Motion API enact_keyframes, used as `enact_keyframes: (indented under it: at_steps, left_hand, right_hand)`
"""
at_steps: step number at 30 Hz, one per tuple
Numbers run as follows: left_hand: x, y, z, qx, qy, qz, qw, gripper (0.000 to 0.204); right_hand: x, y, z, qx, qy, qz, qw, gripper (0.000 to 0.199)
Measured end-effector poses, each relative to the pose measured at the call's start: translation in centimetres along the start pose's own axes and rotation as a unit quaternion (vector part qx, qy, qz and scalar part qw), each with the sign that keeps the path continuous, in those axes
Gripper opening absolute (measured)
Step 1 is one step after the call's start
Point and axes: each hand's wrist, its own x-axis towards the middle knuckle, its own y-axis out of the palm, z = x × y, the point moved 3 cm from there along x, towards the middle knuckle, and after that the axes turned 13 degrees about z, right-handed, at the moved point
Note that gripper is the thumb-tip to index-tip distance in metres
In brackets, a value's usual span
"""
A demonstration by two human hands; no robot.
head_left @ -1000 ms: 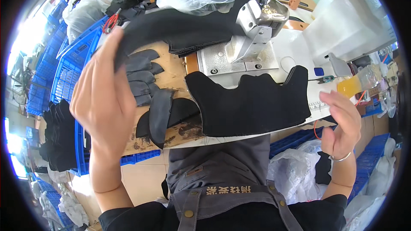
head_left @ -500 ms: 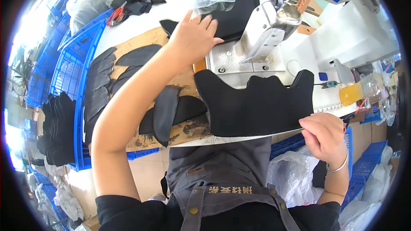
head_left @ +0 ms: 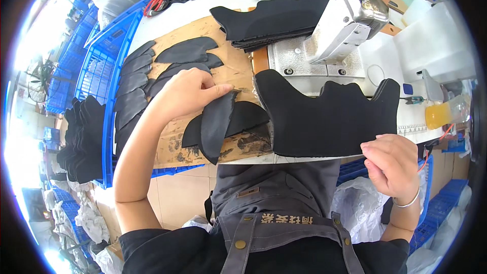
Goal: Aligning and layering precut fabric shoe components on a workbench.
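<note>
Since the earlier frame, my left hand (head_left: pixel 190 90) has moved off the panel pile (head_left: pixel 276 18), found just left of the sewing machine (head_left: pixel 332 28), and come down to the curved piece (head_left: pixel 218 129). My right hand (head_left: pixel 393 165) remains at the near edge of the black panel (head_left: pixel 329 119).

Locations, taken from the sewing machine: the black panel lies flat on the desk (head_left: pixel 185 16), on my side of the machine. The curved piece is on the brown board (head_left: pixel 233 61), to the machine's left and nearer me, lying across a flat black piece (head_left: pixel 246 119). Further left, more dark pieces (head_left: pixel 134 82) lie in overlapping rows.

On method, in my judgement: the curved piece should be taken by its upper end, singly, without dragging the black piece beneath. Light fingertip pressure at the black panel's corner should suffice to keep its edges even; pressing harder could skew it.

Condition of the hands: the left is half curled, its thumb stretched out against the upper end of the curved piece. Whether its fingers close underneath I cannot tell, the hand itself hiding them. The right is partly open, fingers bent, tips touching the panel's near right corner, thumb apart below and gripping nothing.
</note>
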Motion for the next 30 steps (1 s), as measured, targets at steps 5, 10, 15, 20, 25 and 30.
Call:
enact_keyframes:
  at_steps: [5,10,15,20,25,30]
  left_hand:
    - [-0.6,-0.9,0.4,-0.298,0.166,-0.016,0.94,0.02]
    - [-6.0,-4.4,-2.3,-0.366,0.323,-0.052,0.871,0.007]
    - [-6.6,-4.1,-9.4,-0.442,0.554,0.011,0.705,0.01]
    - [-6.1,-2.5,-14.0,-0.483,0.581,0.08,0.65,0.037]
    - [-3.8,0.1,-13.7,-0.399,0.426,0.153,0.797,0.015]
    - [-2.7,2.0,-15.2,-0.315,0.342,0.194,0.864,0.053]
  right_hand:
    - [-0.1,-0.1,0.3,0.01,0.004,-0.009,1.0,0.021]
    - [0.9,-0.4,0.1,0.181,0.028,0.007,0.983,0.024]
    - [6.6,0.0,-0.8,0.401,0.053,0.009,0.915,0.057]
    - [7.3,1.9,-3.0,0.691,0.005,0.105,0.715,0.039]
    - [3.6,0.1,-4.6,0.596,0.158,0.116,0.779,0.028]
    - [2.4,-0.5,-4.9,0.461,0.237,0.191,0.834,0.027]
